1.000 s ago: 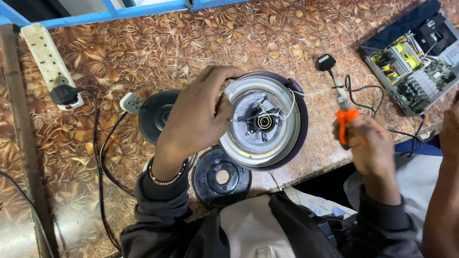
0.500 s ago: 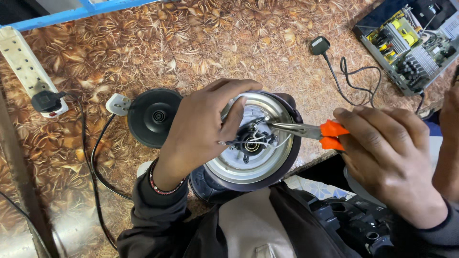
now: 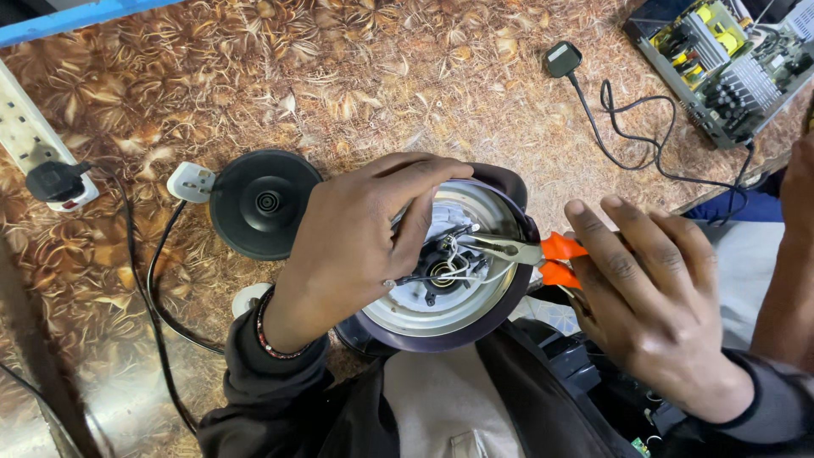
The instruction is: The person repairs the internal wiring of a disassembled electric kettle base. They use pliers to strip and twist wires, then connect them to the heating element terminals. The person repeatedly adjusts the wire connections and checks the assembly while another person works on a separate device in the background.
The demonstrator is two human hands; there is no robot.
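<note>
Orange-handled pliers (image 3: 517, 251), round metal kettle underside (image 3: 441, 280), wires, left hand (image 3: 356, 246)

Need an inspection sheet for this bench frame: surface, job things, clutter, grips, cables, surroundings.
Surface: brown leaf-patterned table.
Job's things: upturned kettle, base opened, white wires showing; orange-handled pliers with tips in the wiring.
Clutter: round black kettle base; open circuit box, far right corner.
Grips: left hand steadies the kettle rim; right hand grips the pliers.
Cables: black cord beside the white plug; loose black plug with coiled lead; white power strip, one black plug in.
Surroundings: blue edge behind table; another person's arm at right.
</note>
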